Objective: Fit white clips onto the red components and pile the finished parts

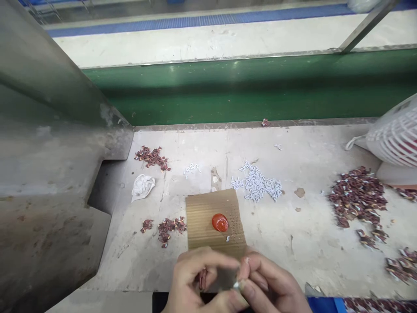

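Both hands meet at the bottom centre, just in front of a brown cardboard sheet [213, 216]. My left hand [192, 280] curls around a small dark red piece that shows between its fingers. My right hand [267, 282] pinches a tiny pale, shiny part at its fingertips, touching the left hand's fingers. A red round cap [220, 222] sits on the cardboard, with a small white piece [228, 238] beside it. A heap of white pieces [259, 184] lies behind the cardboard.
Dark red pieces lie in piles at right [356, 195], at left [167, 227] and at back left [152, 157]. A crumpled white rag [142, 186] lies left. A white and red bag [395, 137] stands far right. A green conveyor belt [247, 93] runs behind; a metal housing [48, 152] fills the left.
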`<state>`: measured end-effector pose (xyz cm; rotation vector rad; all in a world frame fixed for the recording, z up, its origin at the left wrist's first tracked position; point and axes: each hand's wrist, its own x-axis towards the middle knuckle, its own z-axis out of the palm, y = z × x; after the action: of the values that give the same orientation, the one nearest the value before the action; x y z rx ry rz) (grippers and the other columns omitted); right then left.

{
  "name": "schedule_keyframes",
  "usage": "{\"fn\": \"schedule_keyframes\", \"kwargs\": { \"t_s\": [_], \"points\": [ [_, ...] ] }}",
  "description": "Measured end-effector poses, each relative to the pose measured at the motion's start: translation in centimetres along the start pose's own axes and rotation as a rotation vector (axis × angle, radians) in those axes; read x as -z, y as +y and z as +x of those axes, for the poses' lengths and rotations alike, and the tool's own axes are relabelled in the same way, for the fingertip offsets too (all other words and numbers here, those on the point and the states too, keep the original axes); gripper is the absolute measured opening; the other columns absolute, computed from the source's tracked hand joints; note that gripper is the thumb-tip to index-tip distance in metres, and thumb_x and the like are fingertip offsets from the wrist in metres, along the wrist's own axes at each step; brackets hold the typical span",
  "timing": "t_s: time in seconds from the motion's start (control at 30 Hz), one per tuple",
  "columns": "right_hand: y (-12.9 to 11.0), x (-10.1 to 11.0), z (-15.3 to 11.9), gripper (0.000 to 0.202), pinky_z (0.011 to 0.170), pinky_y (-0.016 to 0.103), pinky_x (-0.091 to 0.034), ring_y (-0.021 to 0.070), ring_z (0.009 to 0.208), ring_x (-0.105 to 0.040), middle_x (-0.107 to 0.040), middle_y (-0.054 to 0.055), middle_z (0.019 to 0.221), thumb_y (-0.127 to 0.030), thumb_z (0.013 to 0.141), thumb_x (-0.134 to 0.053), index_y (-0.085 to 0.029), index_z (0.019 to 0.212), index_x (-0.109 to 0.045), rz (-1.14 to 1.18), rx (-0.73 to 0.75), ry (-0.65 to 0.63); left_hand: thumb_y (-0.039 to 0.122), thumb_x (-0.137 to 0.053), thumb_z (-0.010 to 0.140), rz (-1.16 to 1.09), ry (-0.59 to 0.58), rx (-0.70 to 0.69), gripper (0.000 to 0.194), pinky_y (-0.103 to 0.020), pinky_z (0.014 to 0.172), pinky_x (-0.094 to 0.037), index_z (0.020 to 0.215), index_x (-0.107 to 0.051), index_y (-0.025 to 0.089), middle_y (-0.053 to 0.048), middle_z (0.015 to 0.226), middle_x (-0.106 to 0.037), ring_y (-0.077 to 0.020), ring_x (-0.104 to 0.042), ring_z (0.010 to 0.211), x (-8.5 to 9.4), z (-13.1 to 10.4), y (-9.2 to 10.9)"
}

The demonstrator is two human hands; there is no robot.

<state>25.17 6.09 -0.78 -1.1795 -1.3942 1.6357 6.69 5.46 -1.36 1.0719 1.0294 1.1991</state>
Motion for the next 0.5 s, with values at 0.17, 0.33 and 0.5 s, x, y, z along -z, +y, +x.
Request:
{"fn": "schedule_keyframes", "kwargs": {
  "t_s": [0.17,0.33,0.5],
  "points": [
    [0.4,2.7,2.7,0.01,0.058,0.025,-0.046,0.0138,0.063,-0.058,-0.057,-0.001,0.082,-0.023,0.107,-0.051,-0.026,0.105,-0.061,-0.649,0.233,0.094,0.049,-0.054,0.104,0.259,0.207,0.258,0.026,-0.024,0.077,-0.05,0.107,-0.07,0.029,-0.001,0.088,-0.063,-0.017,-0.06,0.084,3.5,-1.4,1.2],
    [0.3,3.5,4.5,0.012,0.051,0.027,-0.04,0.0161,0.058,-0.06,-0.06,0.0,0.081,-0.025,0.107,-0.051,-0.025,0.107,-0.063,-0.888,0.298,-0.011,0.032,-0.068,0.096,0.43,0.211,0.408,0.011,-0.027,0.091,-0.058,0.103,-0.074,0.027,-0.004,0.097,-0.081,-0.0216,-0.077,0.098,6.6,-1.6,1.7],
    [0.0,3.1,4.6,0.016,0.045,0.029,-0.037,0.0183,0.053,-0.061,-0.058,0.0,0.077,-0.029,0.108,-0.047,-0.024,0.106,-0.062,-1.052,0.348,-0.031,0.017,-0.082,0.077,0.509,0.244,0.213,0.015,-0.018,0.074,-0.063,0.078,-0.086,0.031,0.0,0.087,-0.086,-0.0186,-0.082,0.082,7.6,-1.1,1.7]
  ]
}}
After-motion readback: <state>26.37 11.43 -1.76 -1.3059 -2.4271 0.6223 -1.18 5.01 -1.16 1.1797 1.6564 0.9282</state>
